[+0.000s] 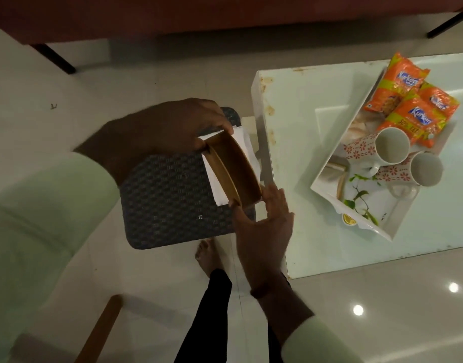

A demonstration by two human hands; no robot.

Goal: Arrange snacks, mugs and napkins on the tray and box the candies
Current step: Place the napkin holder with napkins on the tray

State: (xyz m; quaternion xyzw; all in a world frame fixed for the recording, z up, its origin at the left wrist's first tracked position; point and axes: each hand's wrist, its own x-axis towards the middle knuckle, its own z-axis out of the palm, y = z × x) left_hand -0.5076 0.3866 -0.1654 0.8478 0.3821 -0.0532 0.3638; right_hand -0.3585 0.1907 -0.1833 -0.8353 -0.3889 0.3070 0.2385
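A brown wooden napkin holder with white napkins in it is held above a dark woven stool. My left hand grips its far end. My right hand touches its near end, fingers spread along the side. On the white table to the right stands a white tray with a leaf print. It carries three orange snack packets and two white mugs with red flower prints, lying on their sides. No candies can be made out.
A small round yellow item lies at the tray's near edge. A dark red sofa with black legs runs along the top. My bare foot stands on the tiled floor beside the stool. A wooden chair part shows at lower left.
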